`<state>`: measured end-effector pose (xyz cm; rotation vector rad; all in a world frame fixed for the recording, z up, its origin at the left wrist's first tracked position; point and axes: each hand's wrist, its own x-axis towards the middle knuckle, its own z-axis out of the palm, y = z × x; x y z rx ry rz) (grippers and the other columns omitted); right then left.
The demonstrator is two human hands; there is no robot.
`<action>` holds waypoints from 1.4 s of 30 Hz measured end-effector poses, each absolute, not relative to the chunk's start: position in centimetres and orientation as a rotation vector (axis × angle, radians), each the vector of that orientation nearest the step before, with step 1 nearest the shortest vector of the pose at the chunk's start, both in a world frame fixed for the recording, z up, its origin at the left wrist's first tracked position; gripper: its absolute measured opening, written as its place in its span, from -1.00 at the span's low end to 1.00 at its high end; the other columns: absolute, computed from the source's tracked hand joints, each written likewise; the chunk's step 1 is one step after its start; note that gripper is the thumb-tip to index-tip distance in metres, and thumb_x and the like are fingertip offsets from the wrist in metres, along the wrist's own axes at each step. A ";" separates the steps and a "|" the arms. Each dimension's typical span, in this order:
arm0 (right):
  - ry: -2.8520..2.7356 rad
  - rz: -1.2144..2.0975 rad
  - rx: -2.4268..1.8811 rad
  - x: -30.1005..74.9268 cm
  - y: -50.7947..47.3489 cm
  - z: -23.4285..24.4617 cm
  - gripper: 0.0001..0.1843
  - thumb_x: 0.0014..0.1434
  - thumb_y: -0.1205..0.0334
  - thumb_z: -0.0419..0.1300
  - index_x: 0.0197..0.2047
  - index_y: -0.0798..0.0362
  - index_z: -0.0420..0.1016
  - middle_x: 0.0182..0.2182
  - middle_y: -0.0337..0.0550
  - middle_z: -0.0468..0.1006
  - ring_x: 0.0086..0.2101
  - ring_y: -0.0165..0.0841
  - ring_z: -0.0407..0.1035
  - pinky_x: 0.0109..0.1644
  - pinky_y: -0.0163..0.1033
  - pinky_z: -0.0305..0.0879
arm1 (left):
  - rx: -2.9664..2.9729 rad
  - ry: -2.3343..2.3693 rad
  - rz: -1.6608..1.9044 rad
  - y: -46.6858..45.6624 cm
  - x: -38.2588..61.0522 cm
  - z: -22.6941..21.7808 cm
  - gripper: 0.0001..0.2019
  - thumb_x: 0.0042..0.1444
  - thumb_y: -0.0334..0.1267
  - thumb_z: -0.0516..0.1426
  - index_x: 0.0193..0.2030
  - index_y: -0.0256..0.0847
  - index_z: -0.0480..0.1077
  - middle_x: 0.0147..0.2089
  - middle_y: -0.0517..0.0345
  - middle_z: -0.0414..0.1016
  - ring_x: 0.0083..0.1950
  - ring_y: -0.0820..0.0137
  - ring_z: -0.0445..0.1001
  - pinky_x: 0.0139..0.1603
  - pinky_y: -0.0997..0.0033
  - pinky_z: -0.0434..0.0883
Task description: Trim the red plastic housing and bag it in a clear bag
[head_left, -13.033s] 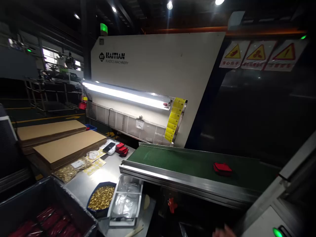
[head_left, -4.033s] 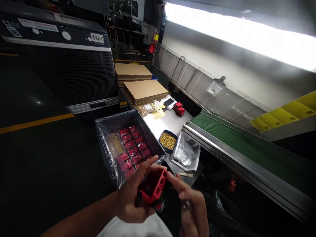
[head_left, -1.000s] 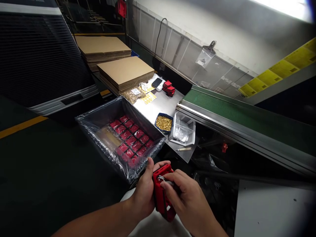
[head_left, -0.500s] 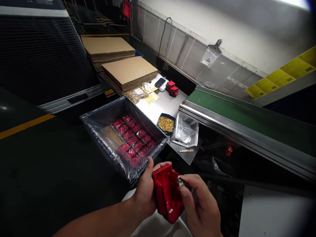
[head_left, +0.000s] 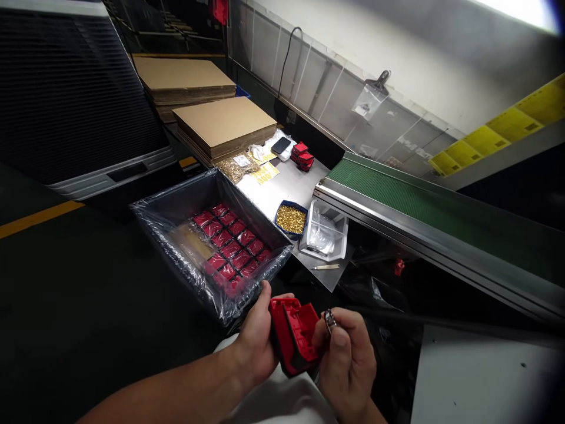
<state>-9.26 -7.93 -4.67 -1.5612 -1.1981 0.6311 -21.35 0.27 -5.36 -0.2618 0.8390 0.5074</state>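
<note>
A: Head view, what's going on with the hands?

B: Left hand [head_left: 258, 341] is gripping the red plastic housing [head_left: 295, 335] low in the frame, just in front of the lined bin [head_left: 176, 203] of red parts. Right hand [head_left: 348, 359] is pinching a small metal tool [head_left: 329, 318], its grip closed around it, right beside the housing's edge.

A: And the worktop [head_left: 282, 191]?

B: It's carrying a tray of brass bits [head_left: 290, 218].

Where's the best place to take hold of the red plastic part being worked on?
By its long outer edges, from the left, as the left hand grips the red plastic part now. Its ribbed hollow face tilts up and right, where the right hand holds a small metal tool.
</note>
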 end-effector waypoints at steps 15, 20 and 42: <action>-0.693 1.019 -1.790 -6.6 -3.0 -4.9 -0.44 0.33 -0.27 -0.08 -0.34 0.07 0.32 -0.67 -0.35 0.18 -0.61 -0.47 0.04 -0.52 -0.34 0.05 | 1.498 0.818 0.673 -0.8 -24.1 -5.2 -0.68 0.29 -0.13 0.10 0.17 0.06 0.35 0.17 0.16 0.42 0.27 0.23 0.27 0.43 0.19 -0.07; -0.739 1.052 -1.779 -7.1 -2.7 -5.4 -0.47 0.32 -0.26 -0.04 -0.39 0.06 0.25 -0.65 -0.36 0.16 -0.60 -0.48 0.04 -0.53 -0.34 0.02 | 1.636 0.862 0.645 -0.6 -23.2 -5.4 -0.69 0.20 -0.21 0.18 0.09 -0.03 0.38 0.05 0.07 0.44 0.11 0.18 0.37 0.21 0.19 0.25; -0.049 1.308 -1.390 -5.6 -2.0 -7.4 -0.54 0.13 -0.18 0.25 -0.32 0.07 0.30 -0.39 -0.04 0.58 -0.42 -0.23 0.50 -0.41 -0.24 0.42 | 1.093 0.709 0.721 -1.5 -23.6 -6.7 -0.55 0.10 -0.24 0.30 0.11 -0.01 0.27 0.10 0.01 0.37 0.12 0.17 0.40 0.11 0.27 0.37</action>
